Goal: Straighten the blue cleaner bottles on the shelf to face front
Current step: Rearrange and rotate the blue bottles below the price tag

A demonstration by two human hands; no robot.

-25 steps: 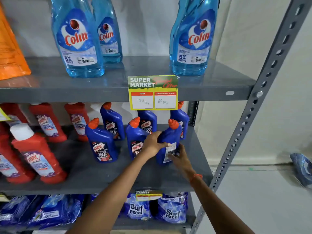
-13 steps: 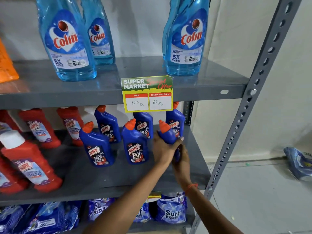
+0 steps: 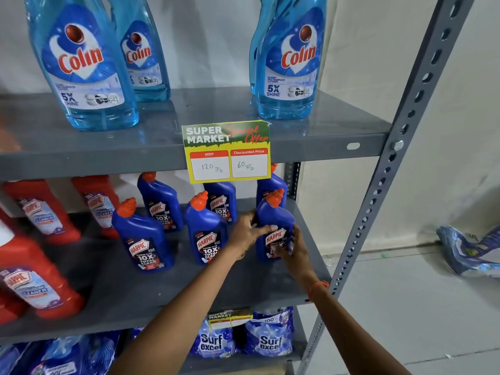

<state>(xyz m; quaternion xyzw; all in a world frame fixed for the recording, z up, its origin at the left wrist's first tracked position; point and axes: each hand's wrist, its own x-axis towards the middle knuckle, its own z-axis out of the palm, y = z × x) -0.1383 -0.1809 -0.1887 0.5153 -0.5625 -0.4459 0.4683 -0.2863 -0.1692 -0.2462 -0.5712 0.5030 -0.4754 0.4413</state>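
Note:
Several dark blue Harpic cleaner bottles with orange caps stand on the middle grey shelf. The front right bottle stands upright with its label toward me. My left hand wraps its left side, thumb across the front. My right hand presses its lower right side and covers part of the label. Two more front bottles stand to the left, labels forward. Behind them are a back left bottle, a back middle bottle and a back right bottle.
Red Harpic bottles fill the shelf's left part. Light blue Colin bottles stand on the shelf above, where a price card hangs from the edge. Surf Excel packs lie below. A grey upright post borders the right; a blue pack lies on the floor.
The front right bottle, which showed its back label and then tilted in my hands, now stands upright with the Harpic label facing front. Both hands stay on it.

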